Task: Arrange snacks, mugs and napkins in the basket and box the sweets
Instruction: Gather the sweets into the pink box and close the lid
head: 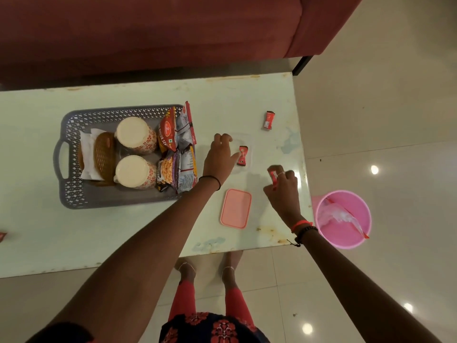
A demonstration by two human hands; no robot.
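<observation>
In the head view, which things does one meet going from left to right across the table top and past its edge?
Grey basket → left hand → sweet in the clear box → right hand → pink bucket.

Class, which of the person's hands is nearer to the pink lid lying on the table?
Right. The right hand holds a red sweet just to the right of the pink lid; the left hand is farther, at the clear box.
</observation>
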